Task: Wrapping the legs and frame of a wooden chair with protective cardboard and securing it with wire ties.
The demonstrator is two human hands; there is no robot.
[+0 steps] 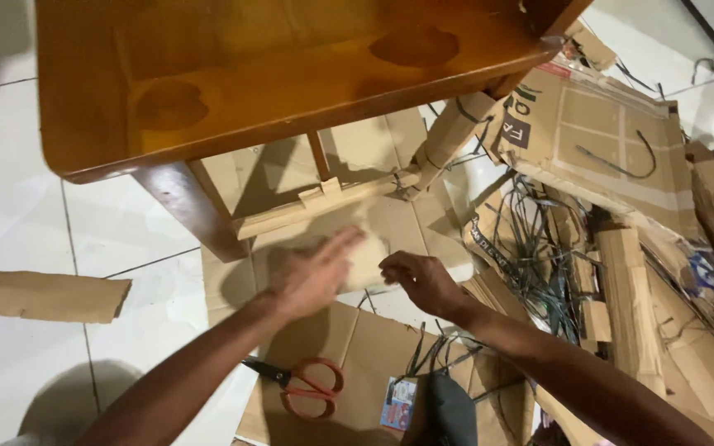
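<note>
My left hand [311, 272] is blurred, its fingers spread against a flat piece of cardboard [365, 248] under the wooden table [249, 74]. My right hand [423, 281] pinches the right edge of that same piece. The piece sits just below a cardboard-wrapped crossbar [324, 202] between the table's legs. One leg on the right [448, 136] is wrapped in cardboard and tied with dark strapping. Orange-handled scissors [307, 384] lie on flattened cardboard on the floor, below my left forearm.
A heap of torn cardboard [621, 165] and dark plastic straps [530, 248] covers the floor to the right. A loose cardboard strip [39, 293] lies on the white tiles at left. A small printed card [398, 402] and a dark object [448, 409] rest near the bottom edge.
</note>
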